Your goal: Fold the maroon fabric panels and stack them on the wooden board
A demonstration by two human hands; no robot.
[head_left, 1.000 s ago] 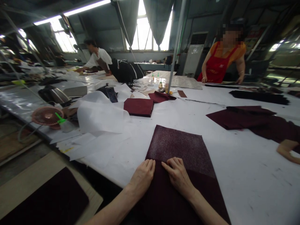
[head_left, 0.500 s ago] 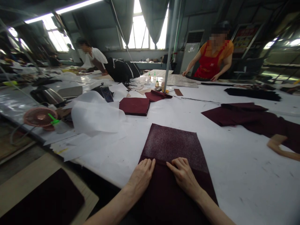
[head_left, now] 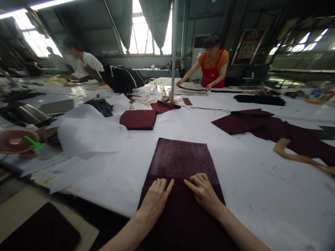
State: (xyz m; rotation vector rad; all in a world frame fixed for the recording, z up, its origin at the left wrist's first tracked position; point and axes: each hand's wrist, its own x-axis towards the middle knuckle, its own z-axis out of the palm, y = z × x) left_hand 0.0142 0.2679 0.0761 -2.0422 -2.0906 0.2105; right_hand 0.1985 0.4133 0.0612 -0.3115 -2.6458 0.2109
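A long piece of dark maroon fabric (head_left: 180, 158) lies on the white-covered table and runs toward me past the near edge. Its far part looks speckled and greyish; the near part is plain and darker, with a straight line across where the two meet. Both hands rest along that line. On its left side my left hand (head_left: 158, 191) has curled fingers on the cloth and the index finger stretched inward. My right hand (head_left: 201, 188) mirrors it on the right side, index finger pointing inward. A small gap of cloth separates the index fingertips. Both thumbs are mostly hidden.
Beyond the cloth sit a maroon stack (head_left: 137, 119) and more maroon fabric (head_left: 261, 123). Translucent sheets (head_left: 89, 129), a bottle with green nozzle (head_left: 43, 148) and a pink fan (head_left: 18, 141) are at left. A pole (head_left: 173, 52) rises mid-table. A person in a red apron (head_left: 213, 71) works opposite.
The view has swung right, so the surroundings shift left. A raised fold between my fingertips now lies flatter. My left index finger has stretched away from its other fingers. The person opposite has shifted their arms.
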